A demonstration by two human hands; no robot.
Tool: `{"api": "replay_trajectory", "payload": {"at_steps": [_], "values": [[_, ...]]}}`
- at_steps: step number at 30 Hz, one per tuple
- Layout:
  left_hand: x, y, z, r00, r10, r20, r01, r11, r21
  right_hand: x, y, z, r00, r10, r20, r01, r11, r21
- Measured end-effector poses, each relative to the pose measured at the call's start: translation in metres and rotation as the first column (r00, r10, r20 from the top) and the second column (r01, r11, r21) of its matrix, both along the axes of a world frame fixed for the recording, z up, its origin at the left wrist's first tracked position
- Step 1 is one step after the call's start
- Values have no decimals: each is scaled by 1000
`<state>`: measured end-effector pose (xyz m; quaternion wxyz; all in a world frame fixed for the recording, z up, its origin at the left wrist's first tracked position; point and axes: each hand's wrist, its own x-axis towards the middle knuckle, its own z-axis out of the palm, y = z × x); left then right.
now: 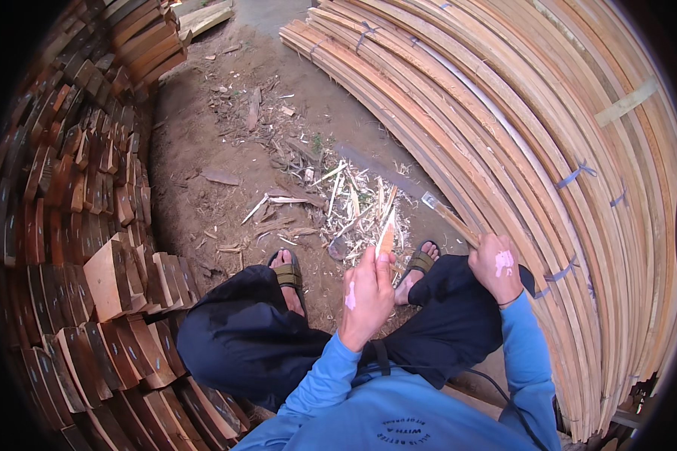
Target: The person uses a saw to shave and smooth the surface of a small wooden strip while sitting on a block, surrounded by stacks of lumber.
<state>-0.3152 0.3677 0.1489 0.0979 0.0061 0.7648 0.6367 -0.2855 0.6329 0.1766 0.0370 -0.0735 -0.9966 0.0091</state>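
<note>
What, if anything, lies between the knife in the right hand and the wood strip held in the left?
Nothing visible. The knife in the right hand and the wood strip in the left hand are separated only by open air above the shavings.

A pale, bare wooden sliver (385, 239), matt and freshly cut, is pinched in the left hand (367, 295). A wooden-handled tool (450, 218) with a dull metal tip is gripped by the right hand (496, 264). Beyond both hands, rough dry shavings (353, 207) are scattered over matt brown earth (203, 143). Right of the right hand, smooth light wooden slats (549, 120) are bundled with blue plastic straps.
</note>
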Motion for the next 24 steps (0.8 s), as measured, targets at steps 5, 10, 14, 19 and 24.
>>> {"api": "replay_trajectory", "payload": {"at_steps": [5, 10, 14, 19, 24], "values": [[-9, -1, -8, 987, 52, 150, -74, 987, 145, -6, -44, 46, 991, 54, 126, -20, 966, -257], [-9, -2, -9, 991, 36, 129, -48, 995, 91, 6, -51, 42, 973, 95, 209, -64, 986, -151], [-5, 3, -11, 997, 52, 62, -57, 995, 78, 3, -41, 29, 988, 88, 124, -79, 994, -76], [-2, 0, -19, 995, 56, 78, -62, 995, 73, 7, -41, 23, 982, 137, 130, -127, 989, -79], [-5, -1, -17, 992, 51, 118, -64, 992, 105, 7, -44, 15, 990, 106, 98, -101, 993, -54]]}}
